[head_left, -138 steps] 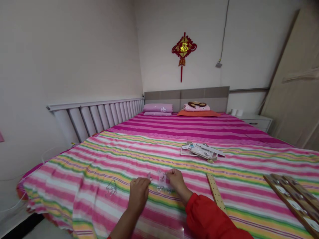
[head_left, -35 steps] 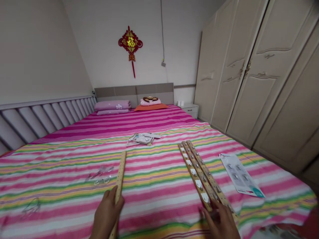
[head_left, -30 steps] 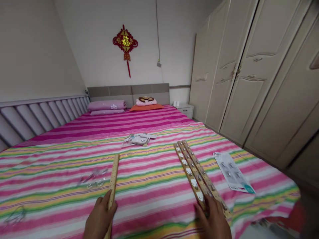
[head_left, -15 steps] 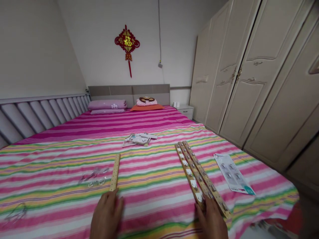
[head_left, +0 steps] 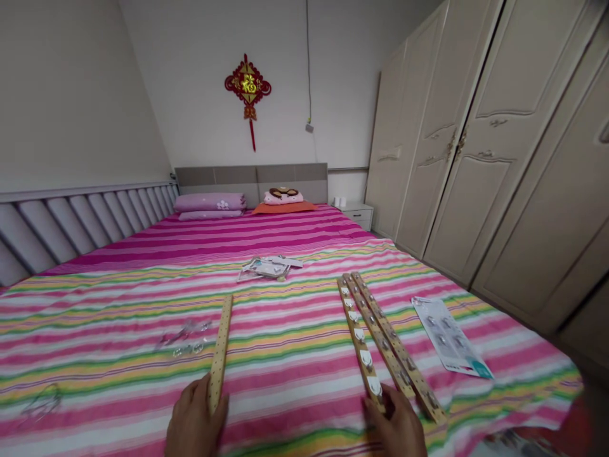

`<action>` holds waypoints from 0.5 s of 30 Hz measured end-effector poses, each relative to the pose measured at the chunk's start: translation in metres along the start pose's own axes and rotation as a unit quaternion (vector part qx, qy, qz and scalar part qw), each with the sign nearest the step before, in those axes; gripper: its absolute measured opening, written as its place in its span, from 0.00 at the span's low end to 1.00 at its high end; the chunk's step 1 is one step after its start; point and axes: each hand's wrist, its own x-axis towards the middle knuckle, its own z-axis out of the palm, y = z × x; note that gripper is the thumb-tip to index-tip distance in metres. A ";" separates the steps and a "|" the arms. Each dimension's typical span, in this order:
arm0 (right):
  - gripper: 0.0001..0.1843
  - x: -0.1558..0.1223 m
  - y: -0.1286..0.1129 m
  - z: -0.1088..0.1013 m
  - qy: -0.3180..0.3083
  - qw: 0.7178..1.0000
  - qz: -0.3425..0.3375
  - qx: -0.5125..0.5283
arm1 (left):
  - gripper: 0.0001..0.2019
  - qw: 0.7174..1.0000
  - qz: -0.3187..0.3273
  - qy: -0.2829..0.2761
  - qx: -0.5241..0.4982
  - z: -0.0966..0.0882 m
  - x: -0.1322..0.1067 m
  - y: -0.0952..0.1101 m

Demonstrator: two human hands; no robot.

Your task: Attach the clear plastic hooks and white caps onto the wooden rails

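Forward, the perforated strip (head_left: 222, 336) juts from the left grip (head_left: 196, 416).

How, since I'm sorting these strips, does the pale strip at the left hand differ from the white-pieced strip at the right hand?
The pale strip shows only small holes; the white-pieced strip carries a row of white pieces. The pale strip lies apart; the white-pieced strip lies beside two other strips. Both are long, narrow and on the striped cloth.
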 end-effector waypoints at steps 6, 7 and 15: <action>0.22 -0.024 -0.015 0.018 0.020 0.994 0.031 0.105 | 0.24 0.999 0.016 0.040 0.011 0.005 0.004 0.009; 0.22 -0.027 -0.015 0.021 0.020 0.992 0.034 0.116 | 0.23 0.998 0.030 0.050 0.007 0.008 0.004 0.014; 0.20 -0.037 -0.011 0.031 0.012 0.988 0.038 0.149 | 0.19 0.988 0.079 0.039 -0.124 0.030 -0.004 0.048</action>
